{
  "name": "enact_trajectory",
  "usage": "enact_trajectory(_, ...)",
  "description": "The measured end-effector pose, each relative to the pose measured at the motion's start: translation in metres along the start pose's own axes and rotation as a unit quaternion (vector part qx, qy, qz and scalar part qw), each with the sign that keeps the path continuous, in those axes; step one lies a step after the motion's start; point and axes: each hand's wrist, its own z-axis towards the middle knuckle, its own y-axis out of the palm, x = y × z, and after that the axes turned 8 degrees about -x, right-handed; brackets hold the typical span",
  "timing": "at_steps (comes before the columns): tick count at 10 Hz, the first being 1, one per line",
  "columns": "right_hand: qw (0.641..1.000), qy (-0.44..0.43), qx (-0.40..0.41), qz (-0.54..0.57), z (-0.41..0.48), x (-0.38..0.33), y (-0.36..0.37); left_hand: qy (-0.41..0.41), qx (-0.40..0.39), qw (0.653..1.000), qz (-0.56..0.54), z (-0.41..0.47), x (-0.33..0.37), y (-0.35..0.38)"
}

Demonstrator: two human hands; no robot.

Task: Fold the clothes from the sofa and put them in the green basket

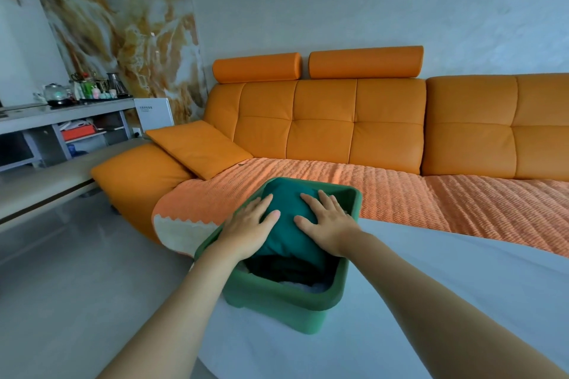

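A pale grey wall point(369, 3) rises beyond the hands, with a marble-patterned panel point(123, 18) in amber and white to its left. A grey shelf unit point(61, 120) at far left carries a kettle point(55, 94) and bottles. Glossy grey floor point(61, 271) spreads lower left. A loose orange cushion point(197, 148) leans left of the hands.

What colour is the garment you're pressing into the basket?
Dark teal green, plain, no pattern. The folded garment shows best in the head view, the only one.
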Motion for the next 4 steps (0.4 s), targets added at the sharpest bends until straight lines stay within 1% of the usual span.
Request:
enact_trajectory(1, 1.000, 0.007, 0.000, 0.000, -0.001, -0.001, 0.000, 0.005, -0.003, 1.000, -0.013, 0.002, 0.006, 0.006)
enact_trajectory(2, 0.999, 0.008, -0.021, 0.023, -0.004, -0.004, -0.007, -0.001, -0.017, 0.999, -0.043, -0.001, 0.003, -0.002)
enact_trajectory(3, 0.997, -0.009, -0.013, 0.077, -0.021, -0.013, -0.022, 0.008, 0.001, 0.996, -0.087, -0.013, 0.008, -0.017)
enact_trajectory(4, 0.972, -0.096, 0.114, 0.184, -0.052, -0.026, -0.069, 0.085, 0.139, 0.965, -0.204, -0.031, 0.028, -0.052)
